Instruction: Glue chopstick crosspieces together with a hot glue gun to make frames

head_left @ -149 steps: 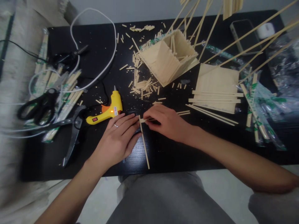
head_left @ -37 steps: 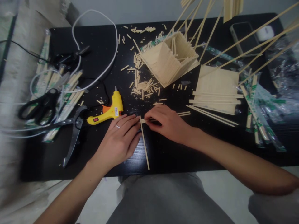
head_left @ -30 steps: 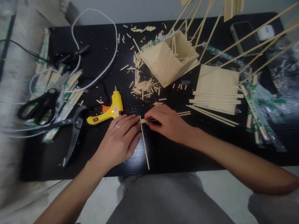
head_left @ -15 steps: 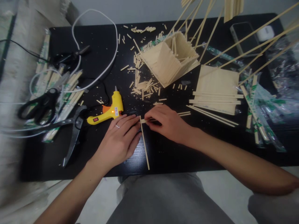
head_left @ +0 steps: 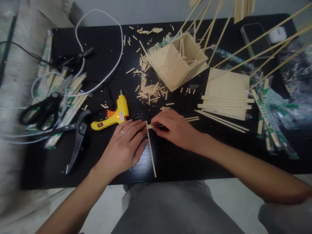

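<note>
My left hand (head_left: 124, 146) lies flat on the black table (head_left: 102, 48), fingers stretched out, their tips against the top of a long bamboo stick (head_left: 151, 154) that runs toward me. My right hand (head_left: 174, 127) is curled, its fingertips pressing a second stick (head_left: 192, 118) that lies crosswise and meets the first at its far end. A yellow glue gun (head_left: 113, 115) with its light on lies just left of my left hand.
A box of glued sticks (head_left: 176, 61) and a flat stick panel (head_left: 226, 92) sit beyond. Cut stick bits (head_left: 147, 87) litter the middle. Black scissors (head_left: 41, 110), cutters (head_left: 76, 138), a white cable (head_left: 107, 74) and wrapped chopsticks (head_left: 268, 110) lie around. Long sticks cross the upper right.
</note>
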Motion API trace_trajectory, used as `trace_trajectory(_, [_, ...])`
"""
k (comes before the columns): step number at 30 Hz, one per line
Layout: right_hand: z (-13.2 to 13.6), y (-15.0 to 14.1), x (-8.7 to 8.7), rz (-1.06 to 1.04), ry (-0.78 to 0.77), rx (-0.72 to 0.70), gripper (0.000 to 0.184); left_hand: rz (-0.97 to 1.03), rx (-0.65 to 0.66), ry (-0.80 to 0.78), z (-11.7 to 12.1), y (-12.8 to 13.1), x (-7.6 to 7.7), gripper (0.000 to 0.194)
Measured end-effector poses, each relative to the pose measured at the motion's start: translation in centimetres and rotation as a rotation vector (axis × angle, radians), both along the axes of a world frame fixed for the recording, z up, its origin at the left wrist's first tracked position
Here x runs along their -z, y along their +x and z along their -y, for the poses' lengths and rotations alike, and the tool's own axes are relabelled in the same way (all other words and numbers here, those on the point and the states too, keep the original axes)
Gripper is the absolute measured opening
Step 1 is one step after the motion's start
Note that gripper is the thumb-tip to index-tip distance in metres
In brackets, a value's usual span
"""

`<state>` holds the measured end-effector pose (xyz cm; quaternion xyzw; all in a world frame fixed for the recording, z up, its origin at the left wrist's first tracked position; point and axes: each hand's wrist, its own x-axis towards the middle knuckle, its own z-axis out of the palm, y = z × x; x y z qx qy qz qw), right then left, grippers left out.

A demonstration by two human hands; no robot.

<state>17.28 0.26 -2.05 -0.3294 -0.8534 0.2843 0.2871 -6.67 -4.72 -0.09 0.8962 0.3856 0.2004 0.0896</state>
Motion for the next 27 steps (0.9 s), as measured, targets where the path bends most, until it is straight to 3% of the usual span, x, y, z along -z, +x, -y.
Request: trace_trajectory(27, [-0.02, -0.02, 0.08, 0.001, 0.008, 0.008, 0.009, 0.012, -0.006, 0.007, -0.07, 0.06, 0.03, 0.030])
